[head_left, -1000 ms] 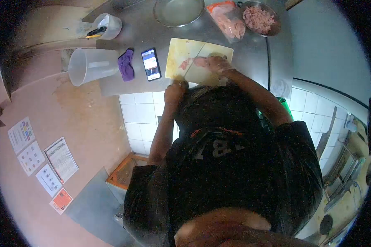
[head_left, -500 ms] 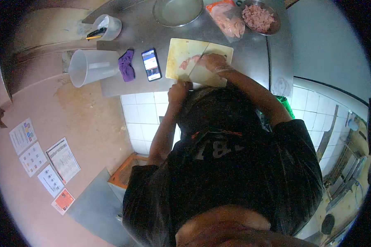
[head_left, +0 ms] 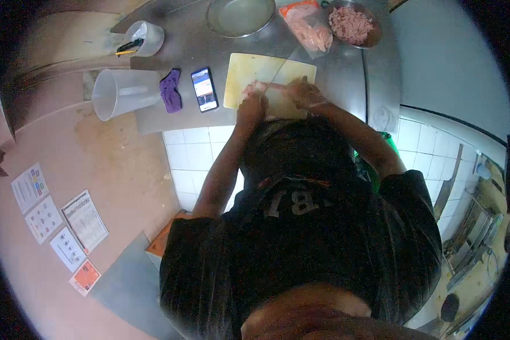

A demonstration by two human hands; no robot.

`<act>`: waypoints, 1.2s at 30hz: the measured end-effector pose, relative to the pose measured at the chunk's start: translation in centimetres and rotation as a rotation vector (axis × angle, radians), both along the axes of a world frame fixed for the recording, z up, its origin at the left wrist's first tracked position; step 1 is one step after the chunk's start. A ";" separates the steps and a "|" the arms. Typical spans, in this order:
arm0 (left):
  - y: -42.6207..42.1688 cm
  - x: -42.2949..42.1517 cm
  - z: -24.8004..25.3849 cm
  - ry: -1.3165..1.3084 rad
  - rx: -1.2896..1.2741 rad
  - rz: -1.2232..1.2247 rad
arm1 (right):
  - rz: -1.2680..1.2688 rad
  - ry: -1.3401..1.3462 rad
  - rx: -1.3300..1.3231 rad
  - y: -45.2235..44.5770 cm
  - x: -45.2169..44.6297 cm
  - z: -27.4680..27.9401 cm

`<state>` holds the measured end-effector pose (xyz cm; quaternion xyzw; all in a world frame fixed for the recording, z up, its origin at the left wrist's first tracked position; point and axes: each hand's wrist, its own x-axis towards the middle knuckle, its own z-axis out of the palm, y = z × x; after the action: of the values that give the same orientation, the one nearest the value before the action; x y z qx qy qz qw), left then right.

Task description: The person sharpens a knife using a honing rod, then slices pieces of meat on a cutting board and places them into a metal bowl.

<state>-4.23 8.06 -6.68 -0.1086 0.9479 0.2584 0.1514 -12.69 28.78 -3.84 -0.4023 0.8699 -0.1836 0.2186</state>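
On the cutting board (head_left: 241, 71), a pink strip of raw meat (head_left: 276, 86) stretches between my two hands. My left hand (head_left: 252, 106) is closed around a knife (head_left: 277, 71); its handle is hidden in the fist. The thin blade slants up and to the right over the meat, past the board's far edge. At the board's right side my right hand (head_left: 306, 93) is closed on the other end of the meat, with its fingertips partly hidden.
Behind the board are a metal bowl (head_left: 271, 24), a bag of raw meat (head_left: 307, 25) and a bowl of chopped meat (head_left: 374, 37). Leftward lie a phone (head_left: 204, 89), a purple cloth (head_left: 170, 92), a clear jug (head_left: 110, 96) and a tub (head_left: 153, 39).
My left hand and the knife have moved up and onto the board, beside the meat. My right hand has shifted slightly down and to the right.
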 end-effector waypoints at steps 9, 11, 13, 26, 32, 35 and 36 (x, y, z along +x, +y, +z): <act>-0.1 0.5 -0.7 0.088 -0.125 -0.072 | 0.425 -0.924 -0.178 1.4 -0.1 -11.0; -1.6 1.4 0.4 0.034 -0.077 -0.050 | 0.691 0.085 -0.314 0.9 -0.6 -12.0; -2.0 1.2 2.8 -0.134 -0.111 0.136 | 0.486 0.070 -0.466 -0.5 -0.1 -11.4; -2.6 7.1 2.7 -0.198 -0.107 0.254 | -0.008 -0.054 -0.287 -6.9 0.1 -16.3; -2.7 7.0 3.6 -0.211 -0.141 0.250 | -0.055 0.130 -0.488 -6.4 0.5 -15.9; -3.1 7.6 2.3 -0.250 -0.100 0.326 | -0.152 -0.287 -0.328 -6.0 1.0 -11.4; -2.9 8.0 1.7 -0.247 -0.070 0.304 | -0.151 -0.288 -0.328 -5.8 1.3 -13.6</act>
<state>3.72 5.16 -4.99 -0.2864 0.9033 0.2297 0.2220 -11.40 22.99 -17.45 -0.3360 0.8158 -0.3938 0.2579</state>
